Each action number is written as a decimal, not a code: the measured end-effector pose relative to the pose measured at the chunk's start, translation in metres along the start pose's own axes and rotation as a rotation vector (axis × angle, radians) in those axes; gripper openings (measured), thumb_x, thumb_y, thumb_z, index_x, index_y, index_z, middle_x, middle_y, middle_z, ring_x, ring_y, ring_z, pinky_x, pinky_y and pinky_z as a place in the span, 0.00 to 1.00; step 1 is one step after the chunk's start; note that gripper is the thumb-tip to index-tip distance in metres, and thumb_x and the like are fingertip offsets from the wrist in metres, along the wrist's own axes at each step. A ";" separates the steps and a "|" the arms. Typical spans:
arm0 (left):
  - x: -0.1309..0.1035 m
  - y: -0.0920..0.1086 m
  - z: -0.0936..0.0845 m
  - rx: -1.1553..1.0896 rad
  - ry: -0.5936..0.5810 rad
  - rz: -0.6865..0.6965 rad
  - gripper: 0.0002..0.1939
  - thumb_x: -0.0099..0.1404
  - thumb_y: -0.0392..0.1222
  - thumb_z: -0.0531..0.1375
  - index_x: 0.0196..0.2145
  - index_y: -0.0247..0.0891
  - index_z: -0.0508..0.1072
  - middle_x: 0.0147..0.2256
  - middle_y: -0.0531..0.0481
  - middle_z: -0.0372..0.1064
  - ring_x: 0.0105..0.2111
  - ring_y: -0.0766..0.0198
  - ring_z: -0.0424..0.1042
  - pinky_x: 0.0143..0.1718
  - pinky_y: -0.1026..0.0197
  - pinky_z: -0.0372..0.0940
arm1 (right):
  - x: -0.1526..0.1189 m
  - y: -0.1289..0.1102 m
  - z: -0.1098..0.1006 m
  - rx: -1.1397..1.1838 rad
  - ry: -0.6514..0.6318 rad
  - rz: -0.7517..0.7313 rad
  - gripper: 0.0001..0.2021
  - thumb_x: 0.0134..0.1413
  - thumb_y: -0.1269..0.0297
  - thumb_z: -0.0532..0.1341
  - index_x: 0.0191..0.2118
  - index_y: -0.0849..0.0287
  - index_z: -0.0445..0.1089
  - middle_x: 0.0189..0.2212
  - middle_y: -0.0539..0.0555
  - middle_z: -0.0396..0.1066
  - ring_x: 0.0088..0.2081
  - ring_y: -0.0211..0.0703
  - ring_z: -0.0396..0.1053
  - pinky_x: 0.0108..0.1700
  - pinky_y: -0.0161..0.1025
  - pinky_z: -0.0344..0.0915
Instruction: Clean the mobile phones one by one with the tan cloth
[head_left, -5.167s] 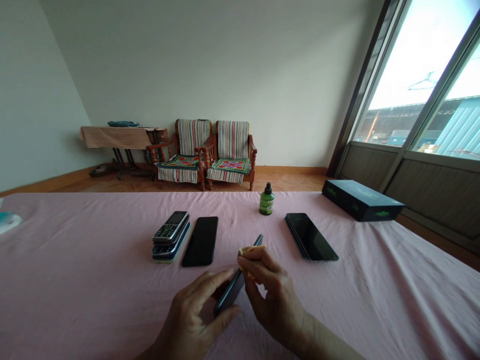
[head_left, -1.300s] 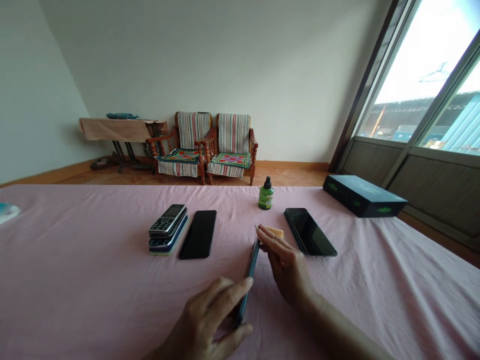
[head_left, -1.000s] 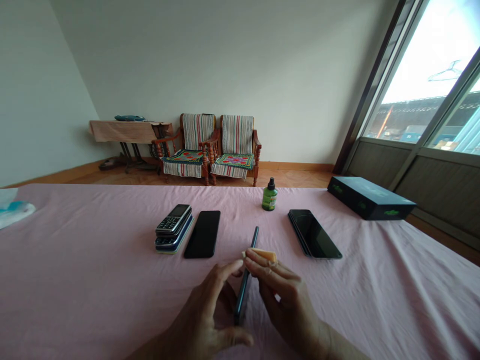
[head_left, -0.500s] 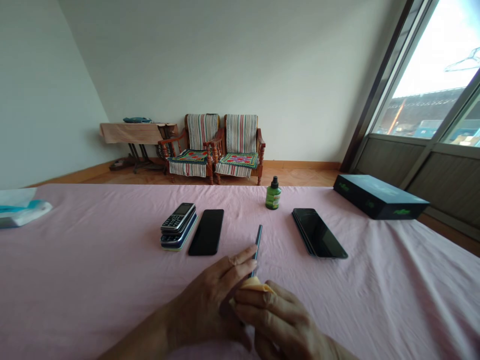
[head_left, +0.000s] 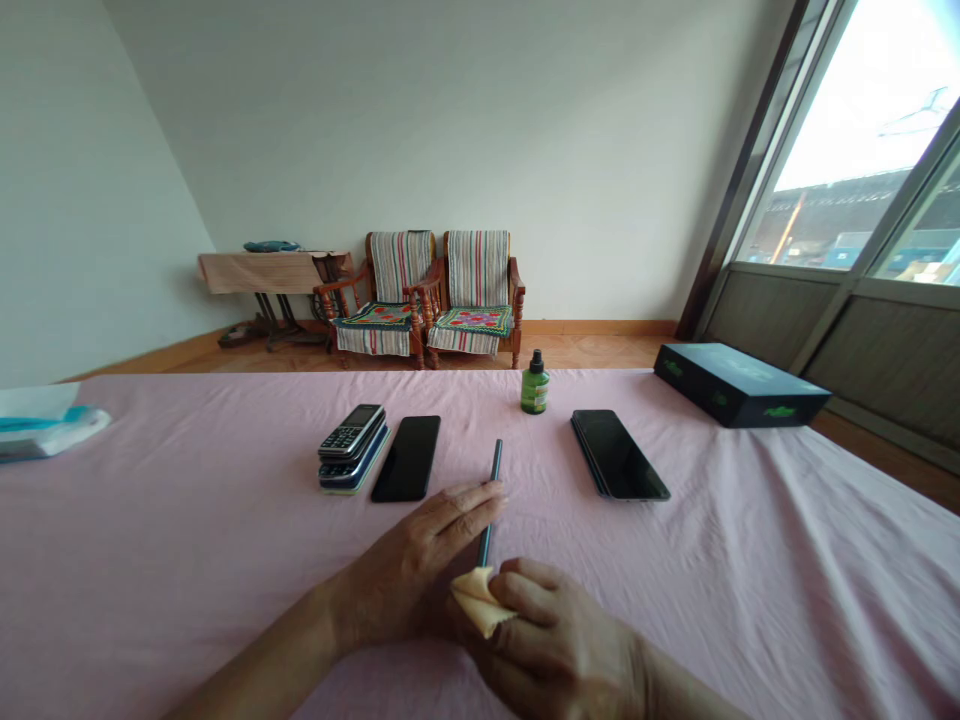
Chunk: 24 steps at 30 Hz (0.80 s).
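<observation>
My left hand (head_left: pixel 420 560) is closed on a thin dark phone (head_left: pixel 490 525), which stands edge-on to the camera. Its fingers lie across the upper part; most of the phone's left face is behind that hand. Pinched in my right hand (head_left: pixel 559 635) is a small yellow cloth (head_left: pixel 480 600) that touches the near end of the phone's edge. A black smartphone (head_left: pixel 406 458) lies flat beyond my left hand. Left of it is a stack of phones (head_left: pixel 352 445), a keypad phone on top.
A green bottle (head_left: pixel 535 385) with a black cap stands near the far edge of the pink cloth (head_left: pixel 210 540). Stacked dark phones or tablets (head_left: pixel 621 455) lie on the right, with a black box (head_left: pixel 739 385) behind. A tissue pack (head_left: pixel 52 425) sits far left.
The yellow cloth shows more of itself and has shifted slightly left and nearer. My left hand stays on the phone. The whole view has turned a little.
</observation>
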<state>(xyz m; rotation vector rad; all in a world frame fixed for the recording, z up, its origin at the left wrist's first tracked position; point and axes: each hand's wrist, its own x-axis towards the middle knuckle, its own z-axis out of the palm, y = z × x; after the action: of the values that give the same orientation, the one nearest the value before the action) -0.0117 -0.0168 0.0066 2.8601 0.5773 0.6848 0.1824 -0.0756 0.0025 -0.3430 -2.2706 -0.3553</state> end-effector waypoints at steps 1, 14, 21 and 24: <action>0.000 0.000 -0.001 0.001 -0.013 -0.009 0.38 0.61 0.36 0.61 0.65 0.37 0.49 0.62 0.39 0.53 0.62 0.52 0.54 0.61 0.48 0.56 | 0.000 -0.001 0.002 0.000 0.013 -0.015 0.10 0.56 0.80 0.57 0.30 0.67 0.74 0.25 0.55 0.75 0.30 0.43 0.70 0.28 0.38 0.67; -0.007 -0.004 -0.004 0.346 0.232 0.230 0.09 0.72 0.33 0.51 0.44 0.32 0.71 0.39 0.41 0.74 0.41 0.59 0.73 0.44 0.56 0.71 | -0.001 0.003 0.005 0.164 0.040 0.192 0.16 0.56 0.80 0.49 0.45 0.65 0.68 0.37 0.61 0.74 0.35 0.44 0.69 0.36 0.40 0.70; -0.008 -0.005 0.001 0.178 0.277 0.079 0.05 0.68 0.33 0.57 0.40 0.33 0.72 0.34 0.45 0.72 0.35 0.60 0.71 0.37 0.58 0.70 | -0.008 0.015 0.009 0.325 0.275 0.528 0.18 0.54 0.80 0.50 0.45 0.59 0.69 0.40 0.58 0.72 0.43 0.45 0.69 0.45 0.43 0.68; -0.008 -0.004 0.004 0.108 0.168 0.080 0.11 0.67 0.42 0.59 0.44 0.34 0.72 0.37 0.43 0.73 0.37 0.58 0.72 0.38 0.56 0.69 | -0.019 0.029 0.013 0.372 0.359 0.821 0.15 0.53 0.79 0.50 0.40 0.59 0.71 0.36 0.55 0.71 0.40 0.43 0.70 0.41 0.39 0.68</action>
<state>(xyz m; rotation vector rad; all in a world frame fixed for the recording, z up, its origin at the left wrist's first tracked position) -0.0177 -0.0169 -0.0012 2.9586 0.5402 0.9415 0.1967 -0.0472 -0.0161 -0.8821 -1.6232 0.3960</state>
